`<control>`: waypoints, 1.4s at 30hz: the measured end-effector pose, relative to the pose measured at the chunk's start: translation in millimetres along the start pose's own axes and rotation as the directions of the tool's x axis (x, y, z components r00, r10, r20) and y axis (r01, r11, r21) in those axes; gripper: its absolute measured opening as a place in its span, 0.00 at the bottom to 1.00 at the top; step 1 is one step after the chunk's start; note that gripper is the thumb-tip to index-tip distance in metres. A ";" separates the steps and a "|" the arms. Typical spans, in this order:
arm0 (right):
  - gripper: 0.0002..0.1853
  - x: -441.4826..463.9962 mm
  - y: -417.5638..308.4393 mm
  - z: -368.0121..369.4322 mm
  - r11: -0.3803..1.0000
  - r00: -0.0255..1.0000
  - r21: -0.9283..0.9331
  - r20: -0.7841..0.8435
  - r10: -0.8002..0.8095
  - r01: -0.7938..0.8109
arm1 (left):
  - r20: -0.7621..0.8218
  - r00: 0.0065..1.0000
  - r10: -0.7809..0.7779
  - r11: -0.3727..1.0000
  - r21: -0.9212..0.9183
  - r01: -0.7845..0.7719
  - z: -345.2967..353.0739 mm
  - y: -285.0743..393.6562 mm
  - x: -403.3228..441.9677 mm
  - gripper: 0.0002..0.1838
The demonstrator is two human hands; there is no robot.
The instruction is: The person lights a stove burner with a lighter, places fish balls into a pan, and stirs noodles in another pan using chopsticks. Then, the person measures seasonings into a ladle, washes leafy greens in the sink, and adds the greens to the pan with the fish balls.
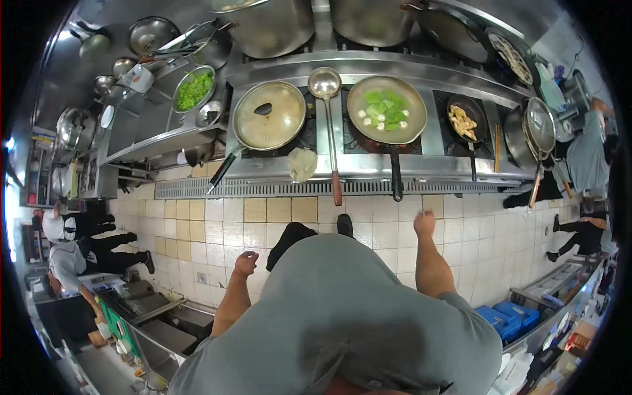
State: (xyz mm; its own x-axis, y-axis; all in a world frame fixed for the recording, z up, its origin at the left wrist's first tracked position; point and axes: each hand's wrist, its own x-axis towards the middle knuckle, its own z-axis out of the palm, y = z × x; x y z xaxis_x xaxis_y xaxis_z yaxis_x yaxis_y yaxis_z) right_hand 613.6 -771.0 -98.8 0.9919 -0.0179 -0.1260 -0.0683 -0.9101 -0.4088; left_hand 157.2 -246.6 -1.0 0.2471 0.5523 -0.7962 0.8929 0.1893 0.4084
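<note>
My left hand [247, 263] hangs over the floor near my left side, fingers loosely curled, with nothing visible in it. My right hand [425, 224] is lower right of the stove, fingers closed; anything inside is too small to make out. Both hands are apart from the cookware. Ahead, a frying pan [387, 135] holds liquid, green leaves and small white pieces. To its left lies a long-handled ladle [325, 83], beside a lidded pan [276, 124]. A small dark pan [468, 139] with yellowish-brown pieces sits on the right. A crumpled pale cloth [302, 164] rests on the stove's front edge.
Large pots [268, 29] stand behind the burners. At left, a bowl of chopped greens [194, 91] sits on a metal counter. A floor grate [263, 189] runs along the stove. Co-workers [69, 260] are at left, another person [586, 151] at right. Blue bins [500, 320] sit behind right.
</note>
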 end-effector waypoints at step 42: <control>0.18 -249.5 -86.3 89.8 0.537 0.601 0.314 0.604 0.523 -0.783 | 0.292 0.308 0.906 0.051 0.645 -0.762 -43.6 500.3 86.4 0.21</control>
State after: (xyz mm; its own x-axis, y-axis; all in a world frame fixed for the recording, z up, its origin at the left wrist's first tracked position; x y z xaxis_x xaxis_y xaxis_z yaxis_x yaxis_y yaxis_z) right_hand 362.4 -650.8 -113.3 0.4952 -0.2368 -0.8359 -0.8472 -0.3449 -0.4042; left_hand 608.8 -68.7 154.0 0.9945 0.1042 -0.0055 0.0999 -0.9354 0.3393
